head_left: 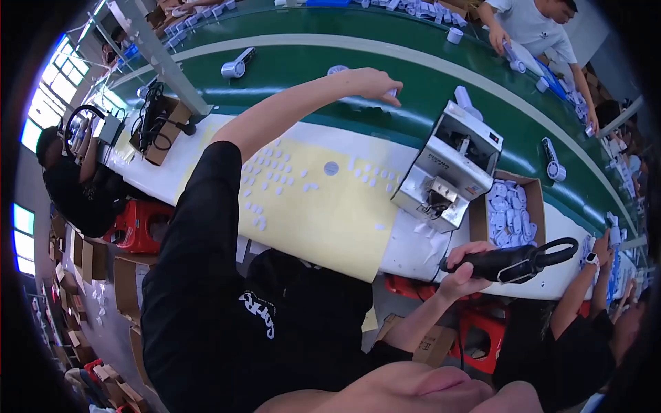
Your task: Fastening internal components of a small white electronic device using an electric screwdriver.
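The black tool (pixel 508 264) lay within the right hand's grip (pixel 465 279), fingers wrapped around its rounded body, looped at one end. The left hand (pixel 377 85) was over the glossy green belt (pixel 427 103); I couldn't tell its hold. The worktop's (pixel 407 253) yellow sheet (pixel 317 230) lay mostly bare toward its front edge.
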`<state>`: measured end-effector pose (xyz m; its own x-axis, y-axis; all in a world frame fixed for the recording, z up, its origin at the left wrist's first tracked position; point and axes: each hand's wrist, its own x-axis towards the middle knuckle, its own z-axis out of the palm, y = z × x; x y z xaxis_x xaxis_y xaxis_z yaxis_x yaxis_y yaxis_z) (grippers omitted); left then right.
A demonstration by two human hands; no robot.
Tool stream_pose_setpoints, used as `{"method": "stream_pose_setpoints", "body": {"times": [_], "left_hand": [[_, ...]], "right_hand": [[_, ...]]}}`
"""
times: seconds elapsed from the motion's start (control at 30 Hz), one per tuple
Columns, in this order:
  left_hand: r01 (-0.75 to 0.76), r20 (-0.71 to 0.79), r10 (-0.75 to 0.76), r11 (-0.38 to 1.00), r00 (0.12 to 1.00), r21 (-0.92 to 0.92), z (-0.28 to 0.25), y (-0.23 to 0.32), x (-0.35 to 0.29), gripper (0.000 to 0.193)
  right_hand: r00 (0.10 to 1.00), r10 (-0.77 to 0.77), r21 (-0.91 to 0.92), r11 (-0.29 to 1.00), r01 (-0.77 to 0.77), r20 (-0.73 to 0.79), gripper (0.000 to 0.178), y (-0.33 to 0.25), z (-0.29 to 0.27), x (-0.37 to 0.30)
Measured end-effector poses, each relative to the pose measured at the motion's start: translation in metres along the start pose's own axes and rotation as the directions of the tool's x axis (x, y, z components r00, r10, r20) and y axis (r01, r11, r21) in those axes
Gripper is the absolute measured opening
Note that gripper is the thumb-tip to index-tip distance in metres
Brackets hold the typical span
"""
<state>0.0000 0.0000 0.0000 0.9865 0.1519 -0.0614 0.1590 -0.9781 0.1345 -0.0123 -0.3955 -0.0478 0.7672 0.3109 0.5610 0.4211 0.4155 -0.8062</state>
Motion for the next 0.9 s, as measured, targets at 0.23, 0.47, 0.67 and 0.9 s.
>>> {"method": "stream_pose_setpoints", "body": {"times": [0.23,0.47,0.67,0.9], "left_hand": [[-0.107,0.285,0.026,0.956,0.958,0.274,-0.002,0.041,0.149,0.041],[-0.444,-0.077,0.474,0.861,0.877,0.250,0.034,0.049,0.230,0.046],[-0.281,-0.110,0.347,0.877,0.931,0.390,0.040,0.066,0.211,0.042],[-0.169,-0.435,0.158,0.986,0.886,0.015,0.009,0.019,0.108,0.032]], "right_hand": [[0.978,-0.079,0.135,0.985,0.106,-0.191,0.061,-0.004,-0.022,0.004],[0.959,-0.025,0.241,0.966,0.096,-0.281,0.068,0.000,-0.032,0.001],[0.954,-0.024,0.172,0.982,0.079,-0.299,0.064,-0.003,-0.027,0.002],[0.960,0.050,0.234,0.972,0.016,-0.276,0.041,0.005,-0.051,0.024]]}}
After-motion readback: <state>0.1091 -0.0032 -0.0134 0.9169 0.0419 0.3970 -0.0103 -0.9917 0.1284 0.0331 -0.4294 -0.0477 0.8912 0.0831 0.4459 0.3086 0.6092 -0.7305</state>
